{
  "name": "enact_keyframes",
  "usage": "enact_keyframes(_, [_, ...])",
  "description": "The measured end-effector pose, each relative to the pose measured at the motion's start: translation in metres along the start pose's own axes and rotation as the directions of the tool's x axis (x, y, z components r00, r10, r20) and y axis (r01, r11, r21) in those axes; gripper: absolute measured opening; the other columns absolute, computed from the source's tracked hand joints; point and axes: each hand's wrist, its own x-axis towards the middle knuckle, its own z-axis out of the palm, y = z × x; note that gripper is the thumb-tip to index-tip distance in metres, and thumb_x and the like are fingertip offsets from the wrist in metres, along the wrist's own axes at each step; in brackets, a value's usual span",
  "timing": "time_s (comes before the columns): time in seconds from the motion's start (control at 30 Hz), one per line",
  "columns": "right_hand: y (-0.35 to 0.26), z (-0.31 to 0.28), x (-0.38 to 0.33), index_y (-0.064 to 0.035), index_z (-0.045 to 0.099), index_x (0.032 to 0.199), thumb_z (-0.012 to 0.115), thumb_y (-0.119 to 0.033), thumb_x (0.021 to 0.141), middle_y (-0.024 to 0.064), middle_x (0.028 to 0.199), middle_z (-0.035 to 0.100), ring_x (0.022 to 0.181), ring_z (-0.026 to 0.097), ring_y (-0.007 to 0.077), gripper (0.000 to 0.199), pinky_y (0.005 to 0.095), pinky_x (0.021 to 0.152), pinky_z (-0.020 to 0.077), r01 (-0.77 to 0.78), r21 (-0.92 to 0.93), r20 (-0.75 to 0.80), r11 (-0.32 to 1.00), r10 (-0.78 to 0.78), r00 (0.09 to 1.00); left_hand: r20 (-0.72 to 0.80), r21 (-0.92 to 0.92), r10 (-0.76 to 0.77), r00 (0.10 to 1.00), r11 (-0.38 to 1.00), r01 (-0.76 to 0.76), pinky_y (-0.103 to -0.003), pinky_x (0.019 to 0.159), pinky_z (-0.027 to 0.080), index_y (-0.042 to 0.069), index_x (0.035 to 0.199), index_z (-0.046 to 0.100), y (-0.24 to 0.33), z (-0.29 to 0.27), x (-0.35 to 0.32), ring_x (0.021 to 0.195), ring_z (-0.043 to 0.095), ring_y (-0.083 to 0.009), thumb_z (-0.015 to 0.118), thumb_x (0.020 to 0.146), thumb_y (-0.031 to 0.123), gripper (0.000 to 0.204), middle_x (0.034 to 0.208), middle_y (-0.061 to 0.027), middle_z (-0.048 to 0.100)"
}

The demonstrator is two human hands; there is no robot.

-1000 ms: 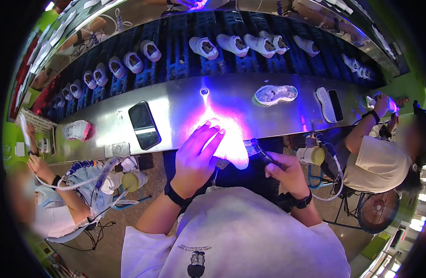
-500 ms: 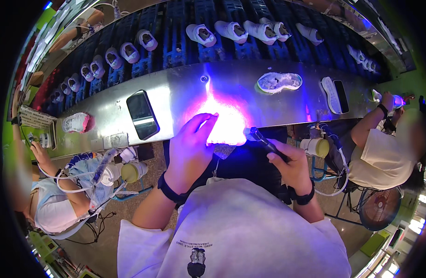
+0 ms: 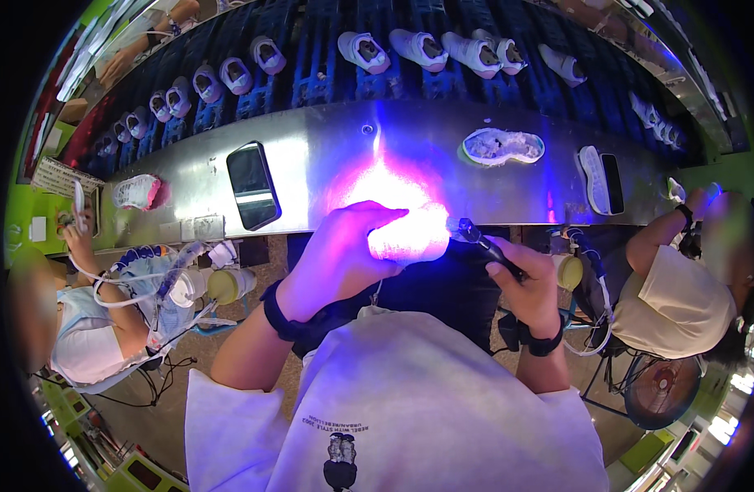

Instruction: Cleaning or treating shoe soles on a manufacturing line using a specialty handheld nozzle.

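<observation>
A pale shoe part with a rounded end (image 3: 418, 234) glares pink-white under violet light, so its details are washed out. My left hand (image 3: 332, 258) grips it from the left, fingers over its top and thumb below, at the near edge of the metal bench. In my right hand (image 3: 526, 283) is a black-handled brush (image 3: 484, 242), held with closed fingers. The brush's tip is at the right end of the lit shoe part; contact is hard to tell in the glare.
On the metal bench (image 3: 311, 164) lie a phone (image 3: 254, 187), a shoe sole (image 3: 503, 147), another sole (image 3: 592, 179) beside a dark phone, and a pale shoe part (image 3: 137, 192). Behind runs a blue slatted conveyor (image 3: 311, 78) with several white shoes. Co-workers sit on both sides.
The lit shoe part has been turned, and its rounded end now shows between my hands. My right hand has shifted slightly right with the brush.
</observation>
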Motion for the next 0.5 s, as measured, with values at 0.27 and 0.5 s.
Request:
enact_keyframes(0.27, [-0.019,-0.007,0.013,0.0029,0.067,0.131,0.072,-0.006,0.094,0.0016,0.085,0.068,0.076,0.063,0.0082,0.038,0.0237,0.071,0.0520,-0.263,0.206,0.056,0.942,0.257,0.965,0.101,-0.317,-0.204,0.974,0.921,0.226,-0.038,0.110,0.046,-0.004,0.135,0.062,0.003,0.013,-0.007,0.126,0.062,-0.0272,0.095,0.065,0.013,0.079,0.130,-0.0178,0.067])
enact_keyframes(0.5, [-0.029,0.001,0.027,0.0014,0.067,0.132,0.071,-0.004,0.093,0.0030,0.089,0.071,0.076,0.065,0.0089,0.039,0.0240,0.070,0.0526,-0.225,0.183,0.142,0.957,0.201,0.969,0.153,-0.563,-0.280,0.948,0.764,0.317,-0.033,0.111,0.045,-0.009,0.142,0.053,-0.002,0.008,-0.021,0.126,0.058,-0.0168,0.091,0.074,0.007,0.080,0.137,-0.0133,0.062])
